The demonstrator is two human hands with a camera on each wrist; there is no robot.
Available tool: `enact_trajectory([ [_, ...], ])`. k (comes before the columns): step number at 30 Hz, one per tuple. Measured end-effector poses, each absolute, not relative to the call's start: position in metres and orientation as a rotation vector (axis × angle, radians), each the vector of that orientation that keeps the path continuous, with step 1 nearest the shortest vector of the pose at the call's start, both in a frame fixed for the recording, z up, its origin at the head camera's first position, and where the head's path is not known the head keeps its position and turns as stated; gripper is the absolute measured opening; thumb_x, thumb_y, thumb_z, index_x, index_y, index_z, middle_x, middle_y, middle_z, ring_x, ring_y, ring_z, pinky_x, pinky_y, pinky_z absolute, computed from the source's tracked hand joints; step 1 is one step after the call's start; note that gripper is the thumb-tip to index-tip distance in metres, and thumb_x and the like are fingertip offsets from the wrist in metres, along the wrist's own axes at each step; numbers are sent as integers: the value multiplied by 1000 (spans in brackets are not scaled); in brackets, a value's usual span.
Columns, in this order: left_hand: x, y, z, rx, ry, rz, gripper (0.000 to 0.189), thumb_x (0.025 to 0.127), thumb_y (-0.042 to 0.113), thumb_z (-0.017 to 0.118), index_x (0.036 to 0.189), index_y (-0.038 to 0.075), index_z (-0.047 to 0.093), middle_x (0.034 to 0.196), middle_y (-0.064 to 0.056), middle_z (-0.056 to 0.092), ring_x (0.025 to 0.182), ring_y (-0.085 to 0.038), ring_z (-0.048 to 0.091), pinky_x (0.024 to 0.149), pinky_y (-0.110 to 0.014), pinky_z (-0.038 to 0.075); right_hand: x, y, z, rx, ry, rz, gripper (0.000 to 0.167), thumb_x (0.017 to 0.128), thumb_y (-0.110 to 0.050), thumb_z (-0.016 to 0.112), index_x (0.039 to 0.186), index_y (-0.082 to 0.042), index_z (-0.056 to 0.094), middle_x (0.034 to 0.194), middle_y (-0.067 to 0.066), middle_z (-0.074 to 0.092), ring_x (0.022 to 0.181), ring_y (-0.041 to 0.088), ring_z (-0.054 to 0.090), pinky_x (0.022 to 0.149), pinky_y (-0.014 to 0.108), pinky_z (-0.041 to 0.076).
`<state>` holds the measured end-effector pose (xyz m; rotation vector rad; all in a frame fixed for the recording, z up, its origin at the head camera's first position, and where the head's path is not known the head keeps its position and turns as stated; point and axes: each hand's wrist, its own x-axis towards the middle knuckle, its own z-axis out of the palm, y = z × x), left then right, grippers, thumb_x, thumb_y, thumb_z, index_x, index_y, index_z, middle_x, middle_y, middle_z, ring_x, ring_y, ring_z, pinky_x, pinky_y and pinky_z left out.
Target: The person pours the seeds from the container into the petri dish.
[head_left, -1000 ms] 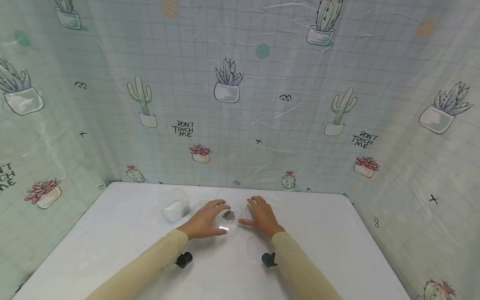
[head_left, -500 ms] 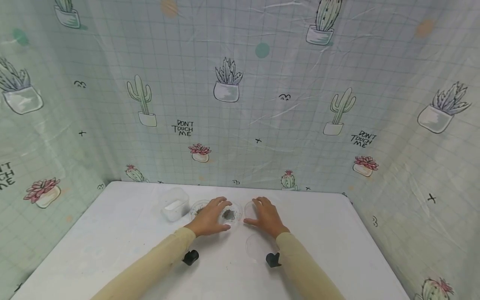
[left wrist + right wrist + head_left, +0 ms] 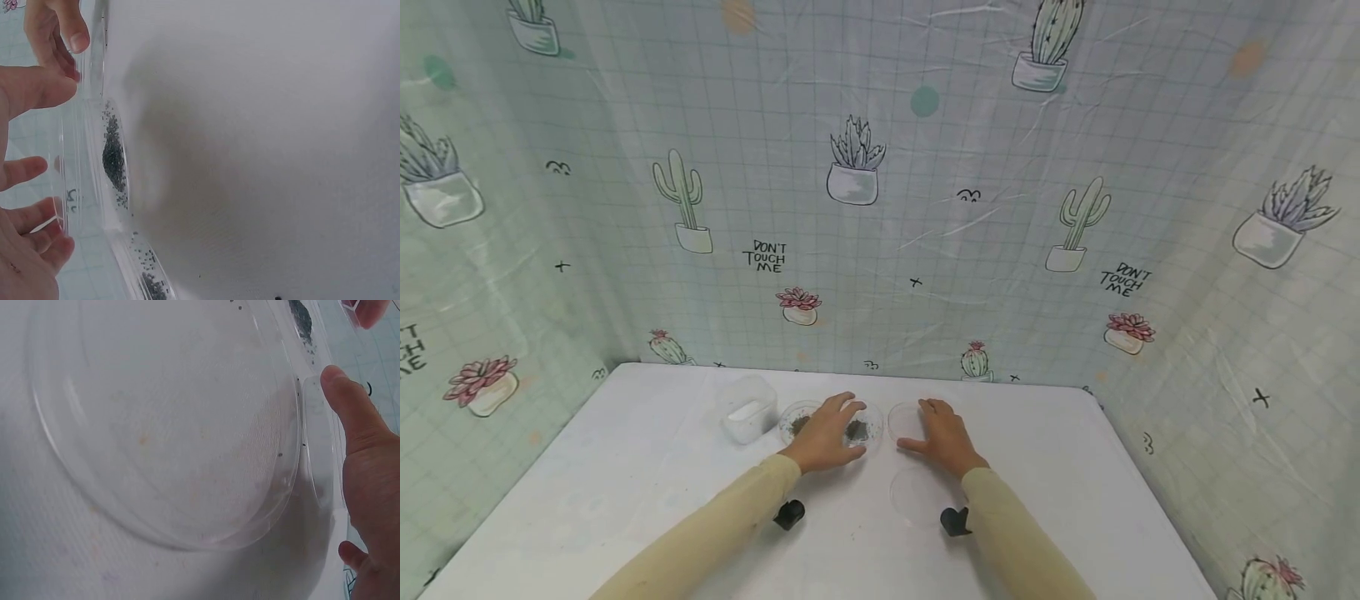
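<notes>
High head view facing forward and down, close low wrist views, both showing dark grains (image 3: 113,159)

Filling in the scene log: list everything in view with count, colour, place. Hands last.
Cactus-print sheeting: sheet count unclear, pale green-grey, behind and beside table
White table: 1, white, under everything set out
Clear plastic tub: 1, colourless, far left
Round clear plastic dishes: 2, colourless, side by side at left hand
Granule piles: 2, dark, one per dish
Round clear plastic pieces, dish or lid unclear: 2, colourless, one by right hand, one nearer person
Small specks: several, dark, on table
Wrist devices: 2, black, below wrists
Fabric sleeves: 2, pale yellow, forearms
Left hand: 1, bare, at granule dishes
Right hand: 1, bare, right of left hand
</notes>
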<state>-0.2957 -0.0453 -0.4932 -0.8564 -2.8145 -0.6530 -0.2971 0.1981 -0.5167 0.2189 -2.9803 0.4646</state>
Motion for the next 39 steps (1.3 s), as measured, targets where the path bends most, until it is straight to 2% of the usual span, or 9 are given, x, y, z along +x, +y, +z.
enact_trajectory([
  [7, -298, -42, -494, -854, -2829, -645, 65, 79, 38, 74, 135, 13, 51, 147, -15, 42, 137, -34, 40, 111, -50, 40, -294, 205, -517, 202, -2988, 540, 97, 71, -59, 76, 140, 2, 45, 143, 20, 49, 134, 36, 45, 112, 51, 38],
  [18, -304, -39, -501, -847, -2867, -654, 65, 81, 38, 72, 136, 14, 50, 148, -15, 40, 138, -34, 39, 111, -50, 40, -291, 208, -517, 163, -3015, 570, 93, 70, -57, 78, 139, -4, 47, 139, 16, 51, 129, 34, 47, 111, 51, 39],
  [39, -312, -36, -505, -813, -2909, -667, 64, 82, 37, 72, 136, 12, 51, 148, -17, 40, 139, -36, 38, 113, -50, 37, -294, 212, -521, 197, -2970, 572, 92, 70, -61, 76, 137, -4, 48, 136, 16, 54, 126, 34, 50, 109, 52, 41],
])
